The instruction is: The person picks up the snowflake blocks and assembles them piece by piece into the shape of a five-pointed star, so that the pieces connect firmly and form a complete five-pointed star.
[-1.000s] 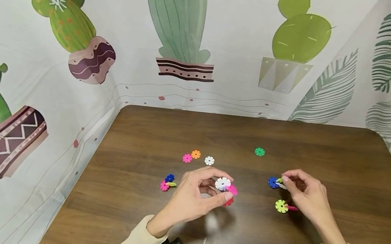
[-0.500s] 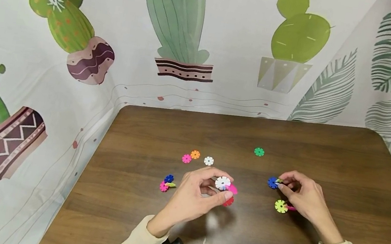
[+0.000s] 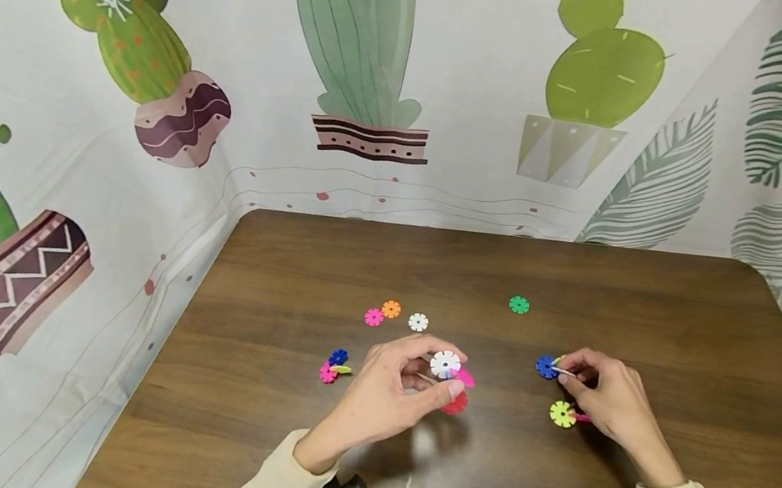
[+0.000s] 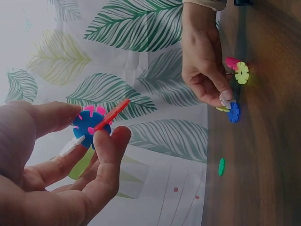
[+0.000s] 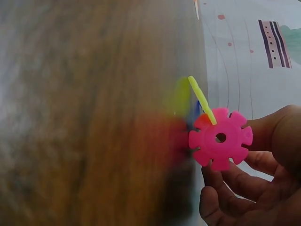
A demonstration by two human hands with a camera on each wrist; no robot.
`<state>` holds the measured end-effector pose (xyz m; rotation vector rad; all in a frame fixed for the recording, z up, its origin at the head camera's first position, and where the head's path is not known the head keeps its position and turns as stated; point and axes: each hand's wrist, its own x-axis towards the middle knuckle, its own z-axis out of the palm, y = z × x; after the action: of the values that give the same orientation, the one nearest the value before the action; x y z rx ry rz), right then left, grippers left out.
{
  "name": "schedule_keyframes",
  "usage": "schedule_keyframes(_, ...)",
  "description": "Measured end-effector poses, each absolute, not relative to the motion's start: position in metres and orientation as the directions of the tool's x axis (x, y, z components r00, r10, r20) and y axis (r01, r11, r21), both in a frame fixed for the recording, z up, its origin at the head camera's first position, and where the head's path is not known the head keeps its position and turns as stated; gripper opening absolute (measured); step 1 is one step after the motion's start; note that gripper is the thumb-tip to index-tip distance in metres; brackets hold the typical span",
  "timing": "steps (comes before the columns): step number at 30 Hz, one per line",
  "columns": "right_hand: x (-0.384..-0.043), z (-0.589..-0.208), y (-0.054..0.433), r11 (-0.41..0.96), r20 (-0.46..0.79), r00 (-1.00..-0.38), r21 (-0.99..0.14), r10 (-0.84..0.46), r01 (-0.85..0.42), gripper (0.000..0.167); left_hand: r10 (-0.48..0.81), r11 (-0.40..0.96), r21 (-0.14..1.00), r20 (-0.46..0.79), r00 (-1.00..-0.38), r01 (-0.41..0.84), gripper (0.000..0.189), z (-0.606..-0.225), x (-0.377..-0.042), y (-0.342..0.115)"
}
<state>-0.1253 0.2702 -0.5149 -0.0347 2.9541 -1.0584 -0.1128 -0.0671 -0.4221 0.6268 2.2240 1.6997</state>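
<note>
Raised over the table's middle, my left hand [image 3: 394, 388] holds a joined cluster of notched plastic snowflake discs between thumb and fingers. Its white disc [image 3: 445, 364], pink disc [image 3: 465, 377] and red disc [image 3: 456, 403] show in the head view; a blue disc [image 4: 86, 126] shows in the left wrist view. My right hand [image 3: 609, 395] pinches the white disc [image 4: 225, 100] of a second cluster, which also has a blue disc [image 3: 545, 367] and a yellow-green disc [image 4: 223, 108]. Just below that hand lies a joined pair, a yellow disc [image 3: 562, 414] and a pink disc [image 5: 221, 139].
At the left lies a small cluster with a blue disc [image 3: 339, 357] and a pink disc [image 3: 328, 373]. Loose pink [image 3: 374, 317], orange disc [image 3: 391, 309] and white disc [image 3: 418, 322] lie behind my left hand. A green disc [image 3: 519, 304] sits farther back on the table [image 3: 298, 255].
My right hand has shifted slightly down and its fingertips have moved on the white disc, which now shows more edge-on. My left hand and its cluster stay almost still.
</note>
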Motion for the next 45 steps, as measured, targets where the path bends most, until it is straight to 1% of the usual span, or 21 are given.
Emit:
schedule_keyframes(6, -0.124, -0.514, 0.27, 0.772, 0.021, -1.0, -0.635, -0.011, -0.022, 0.006, 0.493, 0.218, 0.961, 0.042, -0.869, 0.17, 0.03, -0.423, -0.113, -0.067)
schedule_keyframes(11, -0.123, -0.509, 0.268, 0.769, 0.054, -0.999, -0.638, 0.004, -0.032, 0.007, 0.474, 0.225, 0.957, 0.058, -0.878, 0.184, 0.031, -0.424, -0.113, -0.069)
schedule_keyframes(16, -0.12, -0.498, 0.262, 0.745, 0.095, -0.995, -0.665, 0.01, -0.056, 0.009, 0.467, 0.204, 0.956, 0.094, -0.879, 0.211, 0.031, -0.422, -0.114, -0.07)
schedule_keyframes(24, -0.113, -0.477, 0.249, 0.69, 0.144, -0.99, -0.716, -0.003, -0.106, 0.01, 0.44, 0.155, 0.964, 0.128, -0.889, 0.215, 0.031, -0.418, -0.116, -0.071)
schedule_keyframes(29, -0.105, -0.464, 0.24, 0.608, 0.125, -0.992, -0.787, -0.006, -0.103, 0.007, 0.427, 0.114, 0.972, 0.138, -0.894, 0.205, 0.033, -0.416, -0.115, -0.07)
schedule_keyframes(31, -0.103, -0.459, 0.236, 0.575, 0.134, -0.991, -0.81, -0.015, -0.118, 0.007, 0.423, 0.091, 0.976, 0.14, -0.895, 0.196, 0.035, -0.415, -0.115, -0.07)
schedule_keyframes(36, -0.099, -0.449, 0.229, 0.539, 0.18, -0.983, -0.825, -0.034, -0.17, 0.008, 0.423, 0.029, 0.982, 0.156, -0.892, 0.186, 0.037, -0.414, -0.116, -0.07)
schedule_keyframes(40, -0.095, -0.441, 0.224, 0.474, 0.168, -0.984, -0.864, -0.049, -0.172, 0.007, 0.434, -0.022, 0.985, 0.163, -0.886, 0.171, 0.035, -0.414, -0.117, -0.069)
schedule_keyframes(45, -0.091, -0.435, 0.22, 0.354, 0.125, -0.99, -0.924, -0.072, -0.142, 0.008, 0.447, -0.081, 0.987, 0.16, -0.88, 0.138, 0.032, -0.414, -0.116, -0.068)
